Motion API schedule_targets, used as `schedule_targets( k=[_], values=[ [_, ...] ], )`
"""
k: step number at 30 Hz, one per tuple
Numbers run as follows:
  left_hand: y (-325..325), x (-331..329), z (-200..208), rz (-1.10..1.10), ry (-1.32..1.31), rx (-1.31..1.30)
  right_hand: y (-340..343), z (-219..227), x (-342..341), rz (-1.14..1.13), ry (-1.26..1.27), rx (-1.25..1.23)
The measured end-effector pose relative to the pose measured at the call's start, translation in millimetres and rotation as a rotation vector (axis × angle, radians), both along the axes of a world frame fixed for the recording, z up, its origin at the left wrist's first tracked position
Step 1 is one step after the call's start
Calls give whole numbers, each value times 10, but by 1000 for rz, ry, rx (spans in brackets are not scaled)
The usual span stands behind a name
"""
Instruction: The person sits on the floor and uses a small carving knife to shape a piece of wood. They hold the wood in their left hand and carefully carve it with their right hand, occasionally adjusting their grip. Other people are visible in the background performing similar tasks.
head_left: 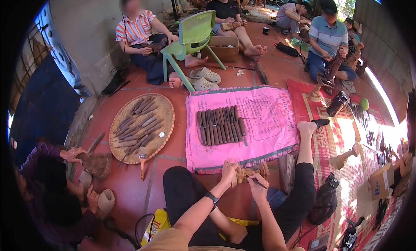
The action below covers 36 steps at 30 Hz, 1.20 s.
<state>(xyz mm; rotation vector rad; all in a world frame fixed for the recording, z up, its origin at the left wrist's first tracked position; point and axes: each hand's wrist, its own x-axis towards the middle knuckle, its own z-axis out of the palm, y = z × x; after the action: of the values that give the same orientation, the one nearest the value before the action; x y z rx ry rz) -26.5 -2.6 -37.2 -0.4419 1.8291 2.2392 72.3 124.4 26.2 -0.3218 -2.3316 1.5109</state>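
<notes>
My left hand (228, 170) is closed around one end of a light-brown wood carving (241, 177), held low over the near edge of a pink printed sack (264, 140). In my right hand (258, 190) is a thin dark pen-like tool (259, 182), pinched with its tip against the carving; whether it is a blade or a pencil I cannot make out. Beyond my hands, several dark wooden-handled tools (219, 126) lie in two close rows on the sack. To the left, a round woven tray (167, 108) bears several more such handles (149, 121), loosely spread.
A flat brush (142, 162) leans over the tray's near rim. A green plastic chair (197, 30) and pale clogs (203, 77) stand beyond the sack. At right are a red mat (320, 142) and a dark flask (338, 103). Other people sit around, one close at left (52, 186).
</notes>
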Motion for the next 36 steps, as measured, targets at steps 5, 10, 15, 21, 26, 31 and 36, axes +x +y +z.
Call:
schedule_targets(
  k=[5,10,15,21,26,31,36],
  values=[
    [225,39,146,-228,-141,315,381,-245,13,-12,105,-174],
    [100,-78,15,-286,-218,304,221,-229,7,-16,201,-261],
    [-53,-145,-310,-167,-50,148,348,-48,148,53,145,-138],
    [-119,-203,-204,-261,-132,25,326,-155,115,-4,238,-84],
    [-15,-170,8,-182,-146,61,288,-112,55,26,155,-95],
    [-59,-164,-23,-206,-143,90,332,-82,56,4,232,-91],
    [-6,-115,42,-197,-115,60,322,-108,62,18,234,-85]
  ],
)
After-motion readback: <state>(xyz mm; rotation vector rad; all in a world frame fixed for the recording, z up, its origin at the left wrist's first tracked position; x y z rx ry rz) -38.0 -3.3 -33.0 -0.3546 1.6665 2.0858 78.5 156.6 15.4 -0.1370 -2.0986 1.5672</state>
